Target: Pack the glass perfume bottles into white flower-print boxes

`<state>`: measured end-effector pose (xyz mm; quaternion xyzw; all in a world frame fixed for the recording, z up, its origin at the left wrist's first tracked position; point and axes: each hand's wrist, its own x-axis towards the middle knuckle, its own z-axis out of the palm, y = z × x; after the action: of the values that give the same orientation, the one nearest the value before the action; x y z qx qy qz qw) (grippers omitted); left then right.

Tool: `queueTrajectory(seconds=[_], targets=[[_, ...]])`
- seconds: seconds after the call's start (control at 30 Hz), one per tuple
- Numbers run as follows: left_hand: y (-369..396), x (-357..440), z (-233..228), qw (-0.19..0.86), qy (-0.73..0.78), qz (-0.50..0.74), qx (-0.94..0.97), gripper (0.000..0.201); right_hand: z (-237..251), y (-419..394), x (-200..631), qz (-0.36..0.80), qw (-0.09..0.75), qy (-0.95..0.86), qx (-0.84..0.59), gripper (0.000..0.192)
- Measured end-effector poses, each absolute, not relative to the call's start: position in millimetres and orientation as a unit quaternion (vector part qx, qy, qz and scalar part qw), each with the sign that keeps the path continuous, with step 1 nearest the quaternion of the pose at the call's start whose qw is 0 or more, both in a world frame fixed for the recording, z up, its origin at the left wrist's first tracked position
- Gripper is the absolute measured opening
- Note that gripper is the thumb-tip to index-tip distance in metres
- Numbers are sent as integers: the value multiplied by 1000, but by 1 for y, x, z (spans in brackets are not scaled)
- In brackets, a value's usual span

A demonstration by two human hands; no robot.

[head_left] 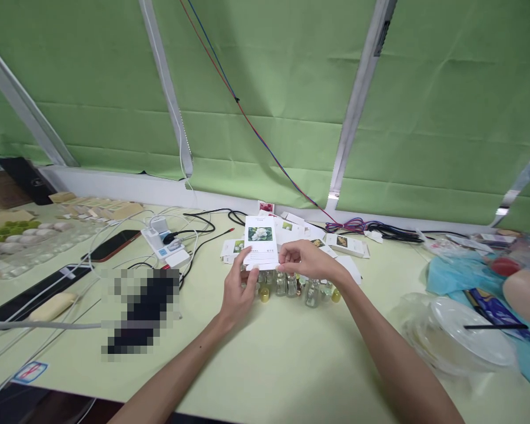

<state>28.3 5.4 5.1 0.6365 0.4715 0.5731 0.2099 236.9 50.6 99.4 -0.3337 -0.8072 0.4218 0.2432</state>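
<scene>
A white paper box (262, 242) printed with a white flower is held up over the table; whether it is flat or filled I cannot tell. My left hand (238, 288) grips its lower left edge between thumb and fingers. At the lower right corner, my right hand (307, 259) is closed in a pinch on the same box. Below and behind the hands stand several small glass bottles (311, 292), partly hidden. A gold cap (264, 294) lies near my left fingers, with another gold cap (335, 295) to the right. Similar flower-printed boxes (345, 245) lie behind.
On the left are a power strip (161, 244) with cables, a phone (115, 245) and egg-like items in a clear tray (22, 259). At right sits a plastic tub with a white lid (472, 330), beside blue plastic (450, 274). Bundled cables (393, 231) run along the back.
</scene>
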Motion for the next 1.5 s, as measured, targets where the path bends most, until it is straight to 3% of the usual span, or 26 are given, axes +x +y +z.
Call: queueTrajectory(seconds=[0.23,0.43,0.6,0.7,1.5], targets=[[7,28,4,193,468,581,637,55,96,53,237,438,251,-793,-342,27],[7,27,5,196,463,591,631,55,96,51,238,446,265,-773,-367,53],[7,27,3,212,466,590,625,54,99,48,238,449,254,-770,-377,92],[7,26,2,210,465,591,625,54,102,46,238,455,242,-769,-377,103],[9,26,1,191,445,599,638,50,97,49,239,436,254,-788,-353,90]])
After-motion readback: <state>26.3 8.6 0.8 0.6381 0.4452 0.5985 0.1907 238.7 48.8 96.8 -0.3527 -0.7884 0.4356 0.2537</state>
